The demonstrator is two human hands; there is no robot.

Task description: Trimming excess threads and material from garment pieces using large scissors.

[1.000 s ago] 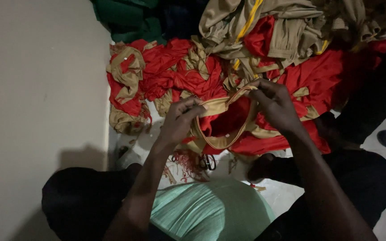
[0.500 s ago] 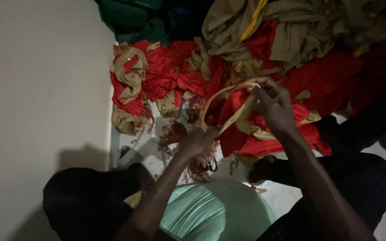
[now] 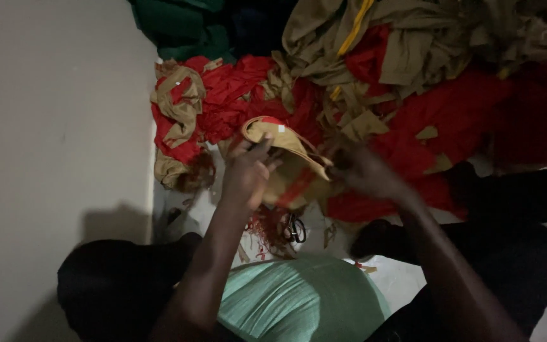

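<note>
A: What does the person hold right now?

B: The left hand (image 3: 245, 174) is clamped on a tan fabric strip (image 3: 280, 136) that curves up in a loop, with a bit of red cloth showing inside it. The strip sits just in front of the red and tan garment pile (image 3: 375, 107), at its near edge.

A: And the right hand (image 3: 365, 174)?

B: It is blurred. It lies at the other end of the strip, touching it, but whether its fingers are closed on the cloth cannot be told.

A: How does that differ from half a second earlier?

B: Then the left hand was low, near the small scissors (image 3: 296, 228) on the pale floor (image 3: 400, 278), and the right hand alone held the loop high. Now the left hand has come up to the strip and gripped it, and the right hand has dropped lower along it.

A: What does that mean for the work?

B: Seemingly the strip is passing from one hand to the other, the handling of this piece being in mid-course rather than finished.

A: Anything else near the pile?

B: Red thread scraps (image 3: 264, 231) lie beside the scissors, and green cloth (image 3: 185, 28) lies at the pile's far side, against the wall (image 3: 52, 126).
</note>
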